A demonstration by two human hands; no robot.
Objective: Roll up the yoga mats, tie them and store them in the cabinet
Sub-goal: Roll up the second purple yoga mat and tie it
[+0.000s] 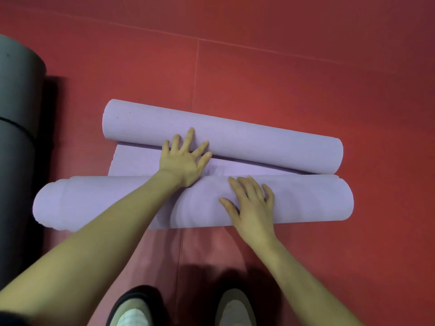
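Lying on red floor (282, 67): lilac mat (179, 164), rolled in from both ends, flat strip showing between rolls.
Sitting farther off: far roll (235, 137), slanting down to the right.
Sitting nearer: near roll (306, 198), thicker, running crosswise, just beside the far one at the right end.
Reaching over near roll: left hand (184, 158), fingers spread and straight, tips touching far roll, palm over flat strip, gripping nothing.
Resting atop near roll: right hand (250, 203), fingers extended and slightly apart, pressing flat, gripping nothing.
Standing at left edge: dark mat roll (18, 90), well apart from lilac mat.
Showing at bottom: two shoes (131, 309), toes toward near roll.
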